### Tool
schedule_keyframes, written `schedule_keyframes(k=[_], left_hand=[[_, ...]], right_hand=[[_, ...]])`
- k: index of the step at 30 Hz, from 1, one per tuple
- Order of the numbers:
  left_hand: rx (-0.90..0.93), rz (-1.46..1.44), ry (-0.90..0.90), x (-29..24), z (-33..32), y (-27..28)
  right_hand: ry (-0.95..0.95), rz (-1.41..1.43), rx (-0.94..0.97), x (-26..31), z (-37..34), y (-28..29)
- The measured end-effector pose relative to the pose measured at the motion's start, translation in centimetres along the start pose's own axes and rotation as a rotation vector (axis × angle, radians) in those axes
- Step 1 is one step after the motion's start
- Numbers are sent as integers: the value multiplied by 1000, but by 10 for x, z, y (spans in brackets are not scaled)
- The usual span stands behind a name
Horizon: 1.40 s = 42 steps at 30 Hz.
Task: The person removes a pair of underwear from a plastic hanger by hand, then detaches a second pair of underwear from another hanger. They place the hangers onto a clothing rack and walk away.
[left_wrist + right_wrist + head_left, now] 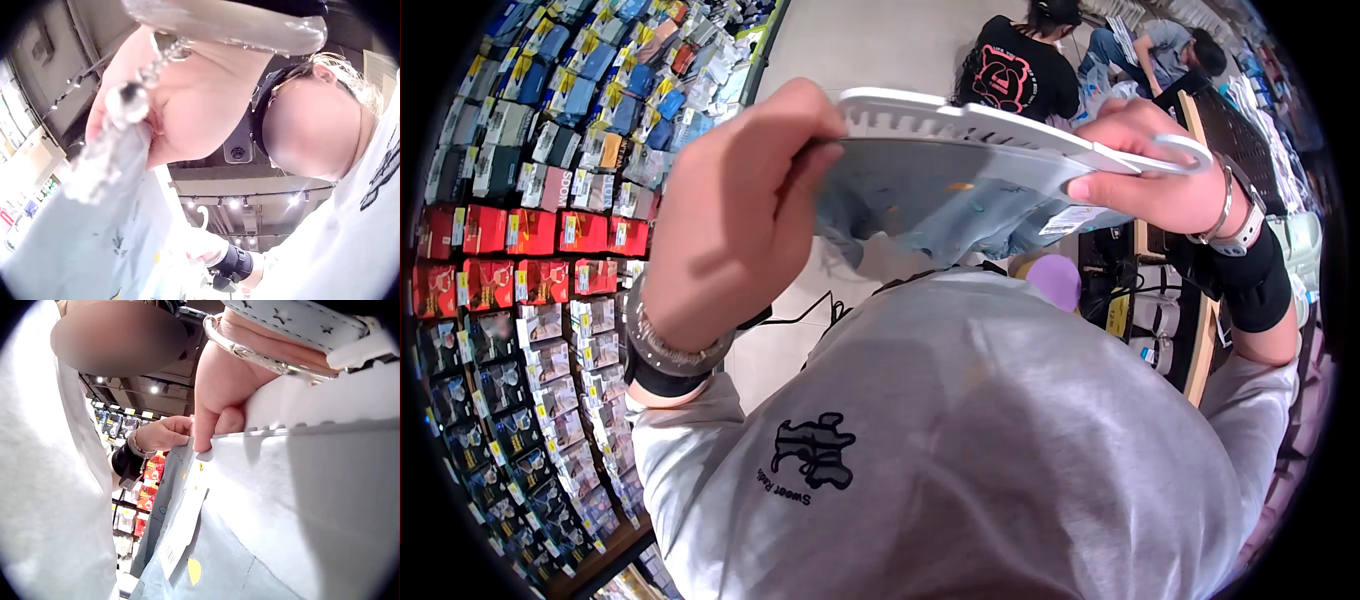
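Pale grey-blue cloth [940, 190] with small yellow and dark prints hangs from a white plastic hanger [980, 125], whose toothed bar runs between the hands. My left hand [745, 190] pinches the bar's left end together with the cloth's top edge; the left wrist view shows the cloth [106, 219] falling from those fingers. At the other end, beside the hook [1185, 150], my right hand [1145, 165] grips the bar, thumb in front and fingers behind. Below this thumb a white barcode tag [1070, 220] lies against the cloth, also visible in the right wrist view.
Packed shelves of boxed goods [550, 230] line the left side. On the right stands a wood-edged rack [1195, 350] with packaged items. Two people [1020, 70] are low down on the tiled floor ahead. A purple round object [1055, 280] sits just beyond the shirt.
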<state>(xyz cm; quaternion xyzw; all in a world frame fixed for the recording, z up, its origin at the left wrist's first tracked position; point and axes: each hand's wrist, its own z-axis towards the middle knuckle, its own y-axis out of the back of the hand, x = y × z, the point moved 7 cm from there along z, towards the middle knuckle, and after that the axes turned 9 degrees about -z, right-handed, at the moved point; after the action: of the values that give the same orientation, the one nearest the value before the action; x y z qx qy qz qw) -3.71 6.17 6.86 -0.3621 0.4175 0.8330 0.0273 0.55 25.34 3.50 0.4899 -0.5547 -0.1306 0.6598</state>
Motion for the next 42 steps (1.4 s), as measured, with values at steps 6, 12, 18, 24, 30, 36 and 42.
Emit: schedule_keyframes(k=[6, 12, 18, 24, 30, 36, 42], left_hand=[[36, -275, -40, 12, -3, 8], [183, -228, -21, 1, -1, 13], [140, -136, -255, -17, -3, 21], [51, 135, -406, -29, -5, 24], [54, 221, -421, -26, -6, 28], [-117, 59, -469, -28, -10, 36], [-97, -267, -440, -28, -12, 40]], right_hand=[[131, -50, -97, 5, -10, 2], [137, 56, -101, 3, -12, 0], [-53, 202, -26, 0, -13, 2], [-40, 116, -21, -1, -7, 1], [-15, 122, 0, 4, -3, -2], [73, 167, 11, 3, -2, -5], [253, 156, -93, 9, -2, -4]])
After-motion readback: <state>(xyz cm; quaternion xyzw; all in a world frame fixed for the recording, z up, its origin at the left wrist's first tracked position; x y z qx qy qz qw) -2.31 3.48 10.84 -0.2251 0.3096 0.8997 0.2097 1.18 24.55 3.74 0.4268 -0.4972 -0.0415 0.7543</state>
